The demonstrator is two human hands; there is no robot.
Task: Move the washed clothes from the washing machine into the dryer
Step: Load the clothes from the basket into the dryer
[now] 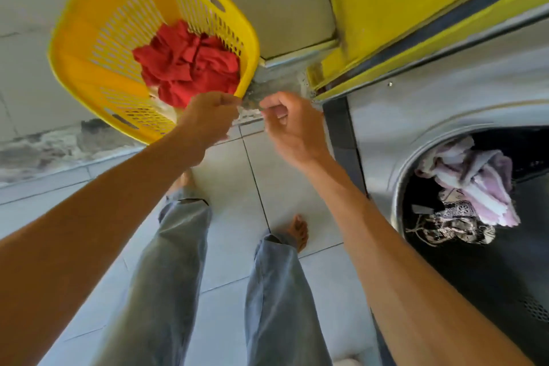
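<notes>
A yellow slotted laundry basket [89, 47] hangs tilted at the upper left, with a crumpled red garment [187, 62] lying in it. My left hand [208, 119] is shut on the basket's near rim. My right hand [292, 125] hovers just right of that rim, fingers curled and holding nothing. At the right, the round opening of a steel machine [395, 175] shows pale lilac towels [472, 181] and a black-and-white patterned cloth [451, 223] inside the drum.
A yellow panel [401, 3] runs above the steel machine. Below are a pale tiled floor [285, 193] and my legs in grey jeans [172, 261] with bare feet. A rough, stained wall base [59, 142] runs along the left.
</notes>
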